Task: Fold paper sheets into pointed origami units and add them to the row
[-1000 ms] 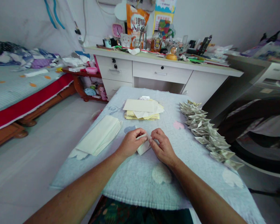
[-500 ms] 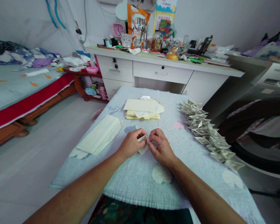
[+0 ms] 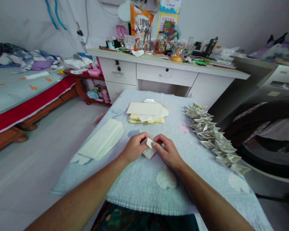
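Between my two hands is a small folded piece of pale paper (image 3: 149, 153), its lower corner pointing toward me. My left hand (image 3: 134, 148) pinches its left side, fingers curled behind it. From the right, my right hand (image 3: 168, 150) grips the upper edge, the thumb lying on the front of a raised flap. Beyond my hands lies a stack of cream and yellow paper sheets (image 3: 144, 109). A pile of larger pale sheets (image 3: 102, 139) rests to the left. Along the right side runs a row of folded pointed paper pieces (image 3: 210, 134).
A light blue patterned cloth (image 3: 135, 189) covers the table. Behind it stands a white desk (image 3: 167, 72) with a cluttered top. A washing machine (image 3: 279, 96) is at the right, a bed (image 3: 33, 88) at the left. A small wooden shelf (image 3: 86, 93) stands beside the desk.
The folded paper has turned and shows more of its pale face and flap. My right thumb has moved onto the flap. The camera view has shifted slightly.
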Demonstrator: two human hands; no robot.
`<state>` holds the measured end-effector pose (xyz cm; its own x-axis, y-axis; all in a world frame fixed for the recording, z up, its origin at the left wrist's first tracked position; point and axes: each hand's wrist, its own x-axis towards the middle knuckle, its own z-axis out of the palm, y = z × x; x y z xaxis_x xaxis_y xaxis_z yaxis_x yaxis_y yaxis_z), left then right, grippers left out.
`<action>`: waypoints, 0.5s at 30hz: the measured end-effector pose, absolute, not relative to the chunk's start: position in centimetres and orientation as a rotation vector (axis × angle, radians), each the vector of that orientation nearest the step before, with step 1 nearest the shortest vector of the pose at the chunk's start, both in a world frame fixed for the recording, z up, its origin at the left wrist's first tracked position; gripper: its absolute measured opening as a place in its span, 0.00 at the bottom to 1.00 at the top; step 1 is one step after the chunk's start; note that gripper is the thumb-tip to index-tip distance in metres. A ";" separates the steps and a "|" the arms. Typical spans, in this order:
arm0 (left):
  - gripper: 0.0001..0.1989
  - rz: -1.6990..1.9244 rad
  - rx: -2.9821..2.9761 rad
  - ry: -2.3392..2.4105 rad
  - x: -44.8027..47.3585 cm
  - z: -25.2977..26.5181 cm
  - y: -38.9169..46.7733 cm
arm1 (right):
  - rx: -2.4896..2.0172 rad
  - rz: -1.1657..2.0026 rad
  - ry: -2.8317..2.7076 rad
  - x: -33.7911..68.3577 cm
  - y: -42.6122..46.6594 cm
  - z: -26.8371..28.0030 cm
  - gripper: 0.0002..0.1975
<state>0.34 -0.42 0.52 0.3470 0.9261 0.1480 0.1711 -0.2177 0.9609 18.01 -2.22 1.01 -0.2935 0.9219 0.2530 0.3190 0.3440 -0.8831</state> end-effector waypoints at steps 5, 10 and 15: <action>0.11 0.971 1.556 0.949 0.3 0.7 -0.5 | -1.082 1.120 -1.749 17.9 -2.0 0.3 0.10; 0.20 1.015 1.509 0.937 0.0 1.0 -0.6 | -1.106 1.106 -1.754 18.0 -2.0 0.0 0.10; 0.15 1.007 1.582 1.001 -0.1 0.9 -0.3 | -1.140 1.046 -1.787 18.0 -2.1 0.3 0.09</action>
